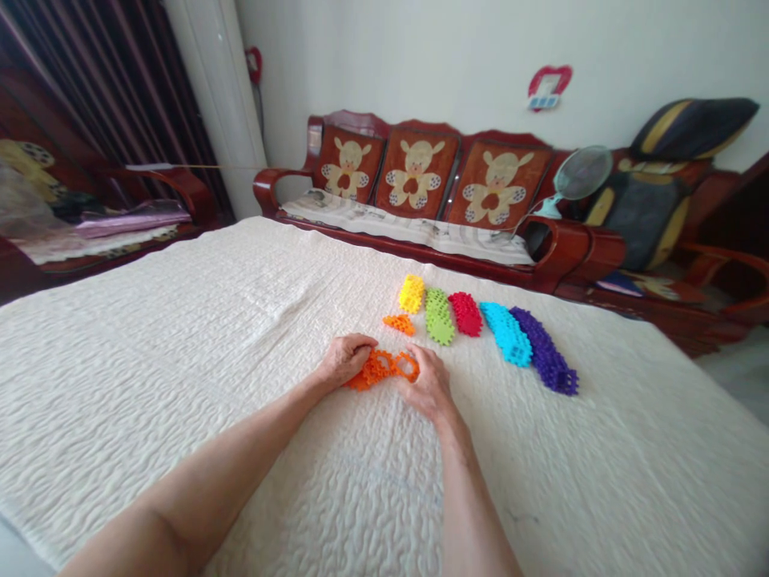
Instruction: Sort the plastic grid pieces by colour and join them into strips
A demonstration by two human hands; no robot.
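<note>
Orange interlocking toy pieces [377, 369] with toothed edges lie between my hands, low over the quilted cover. My left hand [347, 358] is closed on the left end of them, thumb toward the middle. At the right end, my right hand [428, 383] grips a ring-shaped orange piece [407, 366] between thumb and fingers. Just beyond lies a small separate group of orange pieces [400, 324]. Past that sit a yellow stack [412, 294], a green row [440, 316] and a red row [465, 313] of similar pieces.
Farther right lie a light blue row [506, 333] and a purple row [545, 351] of pieces. A white quilted cover [180, 336] spreads over the wide surface. Behind it stands a wooden sofa [282, 188] with bear cushions, and a small fan [581, 172] at its right end.
</note>
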